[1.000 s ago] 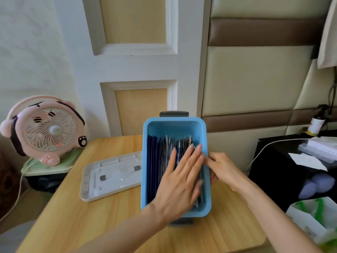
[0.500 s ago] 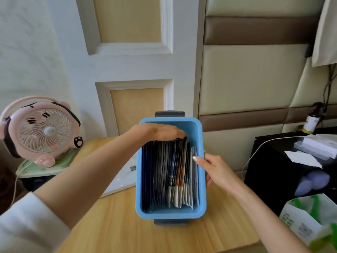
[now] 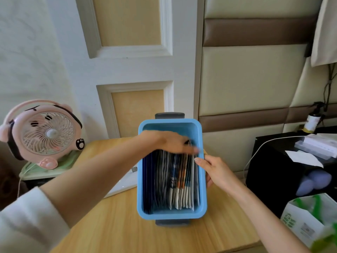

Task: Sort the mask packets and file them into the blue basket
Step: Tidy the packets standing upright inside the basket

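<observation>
My left hand (image 3: 171, 144) lies flat on the mask packets (image 3: 175, 179) in the blue basket (image 3: 141, 179), grip loose; right hand (image 3: 215, 170) clasps its right rim.

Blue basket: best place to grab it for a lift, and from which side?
Probably the two grey handles at the short ends of the basket, one hand from each end, fingers curling under. The long walls are smooth; packets stand on edge inside, so keep it level. The right hand holds the right wall only.
</observation>
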`<act>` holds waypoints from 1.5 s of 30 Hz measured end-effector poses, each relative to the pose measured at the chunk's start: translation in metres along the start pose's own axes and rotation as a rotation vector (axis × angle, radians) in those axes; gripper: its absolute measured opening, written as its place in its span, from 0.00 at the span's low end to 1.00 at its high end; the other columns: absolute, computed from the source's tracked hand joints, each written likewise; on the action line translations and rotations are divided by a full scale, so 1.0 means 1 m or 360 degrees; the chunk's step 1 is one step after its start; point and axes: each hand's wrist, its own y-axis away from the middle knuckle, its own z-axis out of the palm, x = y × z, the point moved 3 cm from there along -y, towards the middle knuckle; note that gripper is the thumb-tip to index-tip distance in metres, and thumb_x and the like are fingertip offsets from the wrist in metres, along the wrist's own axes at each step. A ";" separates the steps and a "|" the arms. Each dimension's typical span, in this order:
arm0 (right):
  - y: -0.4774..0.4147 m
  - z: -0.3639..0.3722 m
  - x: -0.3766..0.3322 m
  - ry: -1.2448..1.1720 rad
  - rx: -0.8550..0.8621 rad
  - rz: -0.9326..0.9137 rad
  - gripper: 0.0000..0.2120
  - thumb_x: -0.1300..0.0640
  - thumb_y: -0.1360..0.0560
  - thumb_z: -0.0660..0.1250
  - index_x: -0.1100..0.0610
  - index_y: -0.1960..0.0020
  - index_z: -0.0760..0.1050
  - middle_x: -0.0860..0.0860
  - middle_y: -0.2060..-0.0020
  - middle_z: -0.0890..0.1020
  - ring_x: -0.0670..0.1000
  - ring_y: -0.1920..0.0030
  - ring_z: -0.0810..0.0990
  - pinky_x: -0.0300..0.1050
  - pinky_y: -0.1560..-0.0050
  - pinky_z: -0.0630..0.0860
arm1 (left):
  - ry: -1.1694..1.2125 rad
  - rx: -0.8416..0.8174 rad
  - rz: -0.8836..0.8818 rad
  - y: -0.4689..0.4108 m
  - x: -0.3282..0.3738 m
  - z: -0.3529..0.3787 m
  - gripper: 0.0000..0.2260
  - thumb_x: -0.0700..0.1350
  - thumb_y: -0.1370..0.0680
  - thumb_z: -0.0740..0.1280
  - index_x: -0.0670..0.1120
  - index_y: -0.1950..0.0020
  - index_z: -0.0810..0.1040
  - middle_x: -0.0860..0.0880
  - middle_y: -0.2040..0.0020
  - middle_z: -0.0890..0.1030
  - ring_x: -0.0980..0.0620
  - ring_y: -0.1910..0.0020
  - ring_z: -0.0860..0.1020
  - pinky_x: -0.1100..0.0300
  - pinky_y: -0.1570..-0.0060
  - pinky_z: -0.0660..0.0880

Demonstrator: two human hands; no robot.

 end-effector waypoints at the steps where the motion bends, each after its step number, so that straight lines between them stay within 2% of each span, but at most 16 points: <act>1: 0.000 0.000 0.000 0.0003 -0.0003 0.0000 0.09 0.54 0.20 0.58 0.55 0.53 0.75 0.49 0.63 0.82 0.40 0.71 0.81 0.37 0.72 0.77 | -0.0144 -0.0026 0.0039 0.000 0.001 0.003 0.32 0.67 0.25 0.54 0.50 0.27 0.61 0.48 0.29 0.69 0.46 0.31 0.68 0.51 0.33 0.63; 5: 0.000 -0.001 0.002 -0.0027 -0.0055 0.0006 0.08 0.54 0.21 0.59 0.55 0.51 0.75 0.49 0.61 0.82 0.41 0.69 0.81 0.37 0.71 0.77 | -0.0370 -0.0163 -0.0107 -0.004 -0.017 -0.003 0.36 0.70 0.30 0.61 0.51 0.28 0.63 0.50 0.32 0.71 0.47 0.33 0.70 0.50 0.34 0.67; 8: 0.000 -0.003 0.006 -0.0094 -0.0079 0.0029 0.07 0.54 0.23 0.63 0.54 0.46 0.76 0.51 0.56 0.83 0.43 0.66 0.83 0.36 0.71 0.77 | -0.0327 -0.0142 -0.0122 -0.010 -0.019 0.001 0.40 0.69 0.32 0.65 0.48 0.27 0.62 0.50 0.31 0.70 0.46 0.32 0.69 0.50 0.33 0.66; 11: 0.002 -0.001 0.006 -0.0122 -0.0081 0.0032 0.09 0.55 0.23 0.64 0.53 0.44 0.75 0.51 0.56 0.84 0.46 0.63 0.84 0.37 0.69 0.78 | -0.0087 -0.0055 0.0071 -0.009 -0.014 0.005 0.36 0.60 0.31 0.71 0.52 0.28 0.62 0.52 0.30 0.69 0.49 0.31 0.67 0.50 0.31 0.64; 15: 0.004 0.002 0.005 -0.0165 -0.0040 0.0018 0.09 0.54 0.23 0.63 0.54 0.43 0.75 0.52 0.56 0.84 0.45 0.64 0.84 0.36 0.70 0.77 | 0.0005 -0.0227 0.0111 -0.005 -0.023 0.002 0.37 0.50 0.28 0.71 0.55 0.25 0.55 0.52 0.28 0.67 0.50 0.29 0.63 0.49 0.29 0.59; 17: 0.004 0.003 0.006 -0.0179 -0.0021 0.0009 0.08 0.54 0.23 0.63 0.53 0.44 0.75 0.51 0.56 0.83 0.44 0.65 0.84 0.36 0.70 0.77 | 0.0021 -0.0282 0.0085 -0.006 -0.027 0.002 0.39 0.51 0.28 0.71 0.57 0.24 0.51 0.52 0.28 0.67 0.49 0.28 0.63 0.47 0.28 0.58; 19: 0.004 0.003 0.007 -0.0170 -0.0010 0.0006 0.06 0.53 0.23 0.63 0.50 0.46 0.75 0.50 0.57 0.83 0.43 0.64 0.84 0.35 0.70 0.77 | 0.0026 -0.0277 0.0056 -0.006 -0.027 0.001 0.41 0.54 0.28 0.70 0.56 0.24 0.48 0.52 0.25 0.62 0.49 0.26 0.58 0.49 0.26 0.54; 23: 0.002 0.003 0.009 -0.0154 -0.0009 0.0006 0.07 0.53 0.23 0.62 0.51 0.47 0.75 0.50 0.56 0.83 0.44 0.64 0.84 0.35 0.70 0.77 | -0.0023 -0.0230 0.0062 -0.005 -0.028 0.002 0.41 0.60 0.30 0.70 0.57 0.24 0.50 0.53 0.24 0.57 0.51 0.24 0.54 0.50 0.27 0.53; 29: 0.002 -0.001 0.010 -0.0195 -0.0059 0.0015 0.09 0.55 0.24 0.66 0.50 0.45 0.75 0.50 0.56 0.84 0.45 0.63 0.84 0.37 0.69 0.77 | -0.0285 0.0017 0.0057 -0.014 -0.022 0.006 0.44 0.74 0.37 0.63 0.54 0.26 0.59 0.52 0.28 0.67 0.48 0.28 0.64 0.48 0.30 0.63; 32: 0.005 0.000 0.012 -0.0206 -0.0110 0.0034 0.16 0.59 0.28 0.70 0.46 0.43 0.73 0.48 0.53 0.83 0.45 0.57 0.83 0.34 0.67 0.76 | -0.0271 0.0086 0.0030 -0.011 -0.014 0.005 0.38 0.69 0.31 0.64 0.53 0.27 0.61 0.52 0.30 0.70 0.48 0.31 0.68 0.52 0.33 0.65; 34: 0.005 0.001 0.013 -0.0221 -0.0115 0.0041 0.17 0.59 0.28 0.71 0.47 0.42 0.73 0.47 0.52 0.83 0.44 0.56 0.82 0.31 0.68 0.74 | -0.0376 0.0188 -0.0048 0.002 -0.004 0.005 0.34 0.67 0.29 0.63 0.51 0.28 0.63 0.51 0.39 0.76 0.47 0.39 0.74 0.55 0.42 0.69; 36: 0.003 0.001 0.013 -0.0255 -0.0116 0.0041 0.17 0.59 0.28 0.71 0.48 0.42 0.74 0.47 0.52 0.83 0.44 0.56 0.83 0.34 0.67 0.74 | -0.0700 0.0519 -0.0049 0.016 0.007 0.011 0.33 0.66 0.27 0.60 0.46 0.31 0.64 0.48 0.47 0.79 0.46 0.46 0.77 0.54 0.47 0.70; 38: 0.002 0.001 0.015 -0.0315 -0.0105 0.0044 0.18 0.59 0.28 0.71 0.47 0.41 0.74 0.48 0.52 0.83 0.46 0.54 0.83 0.37 0.65 0.75 | -0.0975 0.1092 0.0114 0.034 0.017 0.031 0.29 0.61 0.24 0.58 0.43 0.30 0.66 0.45 0.37 0.76 0.44 0.37 0.73 0.50 0.37 0.68; 40: 0.001 0.002 0.016 -0.0376 -0.0096 0.0032 0.20 0.61 0.29 0.71 0.48 0.39 0.74 0.47 0.50 0.83 0.47 0.52 0.82 0.36 0.64 0.75 | -0.1010 0.1389 0.0382 0.048 0.022 0.065 0.25 0.53 0.21 0.59 0.41 0.28 0.65 0.42 0.29 0.68 0.44 0.28 0.65 0.47 0.30 0.60; 42: 0.003 0.004 0.018 -0.0374 -0.0108 -0.0003 0.22 0.64 0.29 0.71 0.48 0.39 0.73 0.47 0.50 0.83 0.46 0.51 0.82 0.36 0.61 0.77 | -0.0952 0.1334 0.0465 0.048 0.021 0.098 0.25 0.50 0.20 0.57 0.39 0.26 0.60 0.41 0.25 0.59 0.42 0.25 0.56 0.44 0.29 0.54; 45: 0.006 0.006 0.022 -0.0348 -0.0113 -0.0044 0.23 0.67 0.29 0.69 0.48 0.39 0.74 0.47 0.50 0.83 0.45 0.50 0.82 0.42 0.52 0.79 | -0.0937 0.1227 0.0258 0.036 0.017 0.120 0.27 0.54 0.18 0.49 0.40 0.24 0.53 0.41 0.23 0.52 0.42 0.24 0.51 0.44 0.30 0.53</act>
